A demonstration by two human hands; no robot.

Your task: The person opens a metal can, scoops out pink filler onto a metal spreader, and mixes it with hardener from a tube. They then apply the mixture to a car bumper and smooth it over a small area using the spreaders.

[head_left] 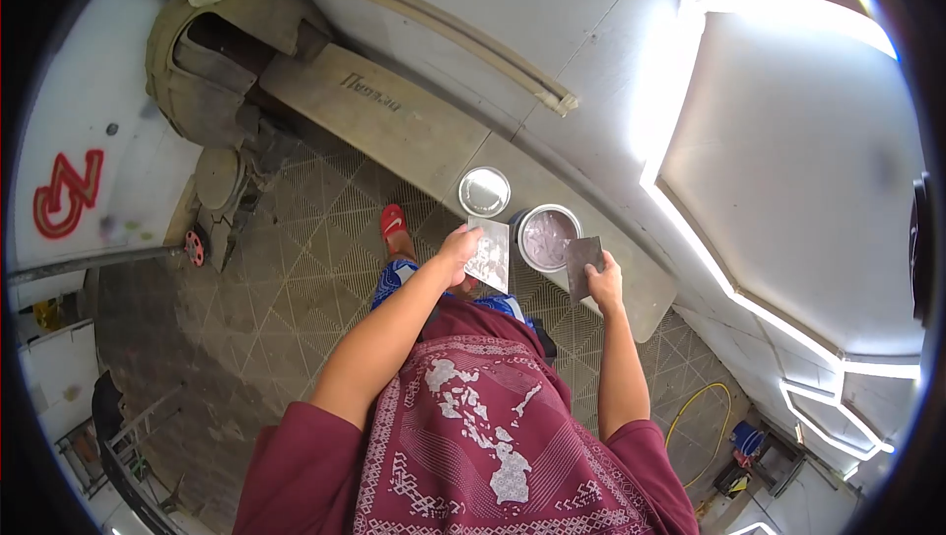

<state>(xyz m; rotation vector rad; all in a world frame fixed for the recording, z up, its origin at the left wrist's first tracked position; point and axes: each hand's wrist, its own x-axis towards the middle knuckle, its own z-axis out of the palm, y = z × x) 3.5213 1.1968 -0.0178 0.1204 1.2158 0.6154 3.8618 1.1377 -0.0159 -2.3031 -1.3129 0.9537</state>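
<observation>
My left hand (pixel 457 251) is closed on a flat, pale metal plate (pixel 490 257) with whitish smears across its face. In my right hand (pixel 606 285) is a thin dark grey rectangular spreader (pixel 579 269), gripped at its edge. Between the two, on the long bench, stands an open round can (pixel 548 237) of pinkish-grey paste; the spreader is close beside its rim and overlaps it in view. A round silvery lid (pixel 484 191) lies on the bench just beyond the plate.
The long beige bench (pixel 424 136) runs along the white wall. At its far end sits a dusty bumper-like part (pixel 212 62). A yellow hose (pixel 711 387) and a blue bucket (pixel 747 437) are at the lower right. Patterned tiles (pixel 286 269) cover the floor.
</observation>
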